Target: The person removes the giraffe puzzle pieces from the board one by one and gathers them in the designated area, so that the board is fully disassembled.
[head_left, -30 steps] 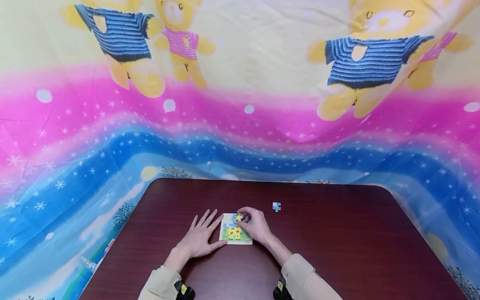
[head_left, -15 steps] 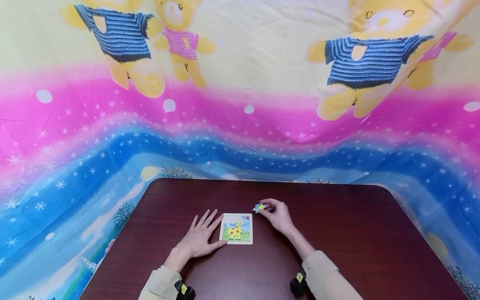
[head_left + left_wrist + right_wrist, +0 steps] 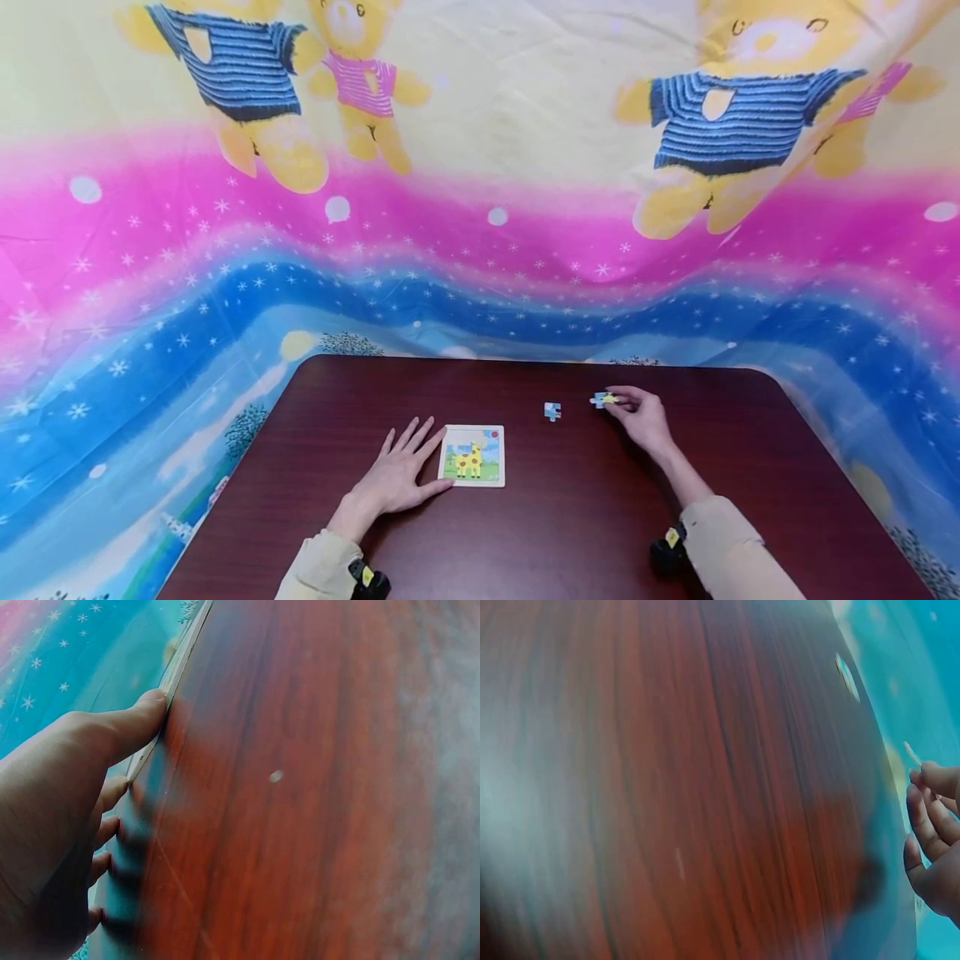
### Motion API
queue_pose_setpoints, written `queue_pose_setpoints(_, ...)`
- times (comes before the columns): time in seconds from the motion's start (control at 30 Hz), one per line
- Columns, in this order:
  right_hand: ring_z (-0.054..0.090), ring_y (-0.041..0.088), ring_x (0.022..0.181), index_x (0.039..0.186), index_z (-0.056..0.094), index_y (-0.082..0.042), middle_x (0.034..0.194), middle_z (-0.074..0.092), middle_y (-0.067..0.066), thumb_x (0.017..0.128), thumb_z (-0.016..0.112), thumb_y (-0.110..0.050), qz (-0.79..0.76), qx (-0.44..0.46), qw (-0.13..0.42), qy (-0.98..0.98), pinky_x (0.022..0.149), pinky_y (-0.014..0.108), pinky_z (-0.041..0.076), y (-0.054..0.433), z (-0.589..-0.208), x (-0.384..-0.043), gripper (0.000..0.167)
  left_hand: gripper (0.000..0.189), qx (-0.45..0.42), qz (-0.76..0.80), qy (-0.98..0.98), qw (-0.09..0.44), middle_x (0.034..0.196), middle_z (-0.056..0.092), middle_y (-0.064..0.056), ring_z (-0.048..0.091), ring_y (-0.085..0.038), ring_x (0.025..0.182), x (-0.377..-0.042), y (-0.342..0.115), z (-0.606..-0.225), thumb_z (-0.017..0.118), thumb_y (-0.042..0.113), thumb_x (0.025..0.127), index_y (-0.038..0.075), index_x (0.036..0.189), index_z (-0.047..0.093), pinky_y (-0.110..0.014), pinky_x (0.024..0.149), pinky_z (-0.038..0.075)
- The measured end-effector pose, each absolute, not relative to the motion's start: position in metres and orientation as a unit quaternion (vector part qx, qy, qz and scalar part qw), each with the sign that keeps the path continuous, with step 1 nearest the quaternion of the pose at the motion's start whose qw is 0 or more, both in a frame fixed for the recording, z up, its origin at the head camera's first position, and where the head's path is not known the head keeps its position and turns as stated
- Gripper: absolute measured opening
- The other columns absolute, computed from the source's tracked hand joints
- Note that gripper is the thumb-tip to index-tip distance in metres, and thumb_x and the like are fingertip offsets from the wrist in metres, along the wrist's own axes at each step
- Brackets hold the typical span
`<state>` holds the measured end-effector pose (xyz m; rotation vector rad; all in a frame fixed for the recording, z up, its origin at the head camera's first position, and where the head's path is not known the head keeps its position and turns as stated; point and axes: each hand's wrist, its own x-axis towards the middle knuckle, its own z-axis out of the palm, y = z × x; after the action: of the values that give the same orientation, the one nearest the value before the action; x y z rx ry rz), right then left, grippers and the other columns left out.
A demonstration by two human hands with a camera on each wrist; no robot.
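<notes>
A small square giraffe puzzle [image 3: 471,458] with a pale frame lies on the table, a lighter patch showing at its upper left. My left hand [image 3: 401,475] is spread flat beside it, with thumb and index fingertip at the frame's left edge. Out to the right, my right hand [image 3: 641,417] pinches a blue and yellow jigsaw piece [image 3: 602,400] between thumb and fingers. The right wrist view shows that piece edge-on as a thin sliver [image 3: 913,754]. Between the puzzle and the right hand, a loose blue and white jigsaw piece [image 3: 552,411] lies on the table.
The dark reddish-brown table [image 3: 480,542] has rounded far corners. Behind it and along its sides hangs a printed cloth [image 3: 480,250] with bears and snowflakes. A black wrist camera [image 3: 667,550] sits at the right cuff, another camera [image 3: 369,581] at the left.
My right hand has lifted the blue and yellow jigsaw piece off the puzzle and carried it right, past the loose piece. The left hand stays in place.
</notes>
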<state>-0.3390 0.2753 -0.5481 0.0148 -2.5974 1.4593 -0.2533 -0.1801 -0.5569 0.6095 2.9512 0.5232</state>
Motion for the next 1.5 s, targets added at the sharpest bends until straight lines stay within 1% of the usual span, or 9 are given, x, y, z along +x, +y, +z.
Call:
queue_pose_setpoints(0.13,0.06,-0.009,0.084,0.136,0.074,0.006,0.116,0.079,0.027,0.103,0.075,-0.005,0.466,-0.01,0.085,-0.881,0.075,0.012,0.052,0.301,-0.55,-0.335,0.035,0.092,0.199,0.17,0.964,0.043,0.183,0.027,-0.014,0.021,-0.045,0.171,-0.254,-0.18,-0.557,0.065,0.068,0.101,0.02,0.174,0.035,-0.075,0.133,0.018)
queue_pose_setpoints(0.3,0.059,-0.009,0.084,0.136,0.074,0.005,0.115,0.079,0.025,0.104,0.075,-0.008,0.44,-0.02,0.083,-0.894,0.075,0.012,0.05,0.318,-0.553,-0.33,0.035,0.092,0.198,0.167,0.965,0.042,0.184,0.027,-0.014,0.021,-0.044,0.171,-0.254,-0.18,-0.557,0.065,0.068,0.102,0.021,0.175,0.034,-0.075,0.133,0.018)
queue_pose_setpoints(0.6,0.064,0.005,0.09,0.138,0.073,0.005,0.114,0.078,0.025,0.104,0.074,-0.009,0.413,-0.016,0.07,-0.908,0.075,0.018,0.051,0.321,-0.558,-0.328,0.036,0.092,0.198,0.169,0.965,0.044,0.184,0.027,-0.013,0.021,-0.044,0.171,-0.254,-0.18,-0.559,0.064,0.069,0.102,0.021,0.175,0.034,-0.075,0.134,0.018)
queue_pose_setpoints(0.83,0.065,0.016,0.089,0.136,0.074,0.004,0.108,0.076,0.021,0.104,0.074,-0.007,0.386,0.001,0.083,-0.919,0.073,0.022,0.049,0.318,-0.563,-0.328,0.034,0.092,0.197,0.168,0.965,0.042,0.184,0.027,-0.013,0.021,-0.044,0.171,-0.254,-0.18,-0.559,0.064,0.069,0.102,0.021,0.175,0.034,-0.075,0.133,0.018)
queue_pose_setpoints(0.93,0.066,0.024,0.089,0.134,0.075,0.004,0.107,0.074,0.022,0.102,0.076,-0.006,0.367,0.018,0.099,-0.925,0.074,0.026,0.049,0.316,-0.566,-0.328,0.033,0.092,0.197,0.165,0.966,0.041,0.184,0.027,-0.013,0.021,-0.044,0.171,-0.254,-0.18,-0.559,0.064,0.069,0.102,0.022,0.175,0.034,-0.075,0.133,0.018)
queue_pose_setpoints(1.1,0.067,0.036,0.1,0.132,0.076,0.006,0.118,0.067,0.028,0.1,0.078,-0.005,0.336,0.039,0.117,-0.934,0.084,0.04,0.053,0.314,-0.57,-0.326,0.034,0.092,0.197,0.167,0.965,0.042,0.184,0.027,-0.014,0.021,-0.045,0.171,-0.254,-0.179,-0.558,0.064,0.069,0.101,0.021,0.175,0.035,-0.075,0.133,0.018)
queue_pose_setpoints(1.27,0.065,0.04,0.105,0.138,0.071,0.008,0.125,0.063,0.03,0.101,0.076,-0.005,0.334,0.044,0.123,-0.933,0.089,0.048,0.054,0.313,-0.569,-0.324,0.04,0.092,0.197,0.167,0.965,0.042,0.183,0.027,-0.014,0.021,-0.045,0.171,-0.254,-0.178,-0.557,0.064,0.069,0.101,0.02,0.174,0.035,-0.075,0.133,0.018)
queue_pose_setpoints(1.37,0.065,0.039,0.108,0.141,0.069,0.006,0.127,0.062,0.028,0.102,0.075,-0.006,0.344,0.043,0.131,-0.929,0.091,0.047,0.054,0.31,-0.565,-0.322,0.041,0.092,0.197,0.167,0.965,0.042,0.183,0.027,-0.014,0.022,-0.045,0.171,-0.254,-0.178,-0.557,0.064,0.068,0.101,0.02,0.174,0.035,-0.075,0.133,0.019)
queue_pose_setpoints(1.5,0.066,0.037,0.109,0.14,0.07,0.004,0.127,0.063,0.025,0.103,0.075,-0.006,0.366,0.055,0.134,-0.919,0.088,0.037,0.057,0.298,-0.558,-0.317,0.039,0.092,0.196,0.167,0.965,0.042,0.183,0.027,-0.014,0.021,-0.044,0.171,-0.253,-0.179,-0.558,0.064,0.069,0.101,0.021,0.174,0.035,-0.075,0.133,0.019)
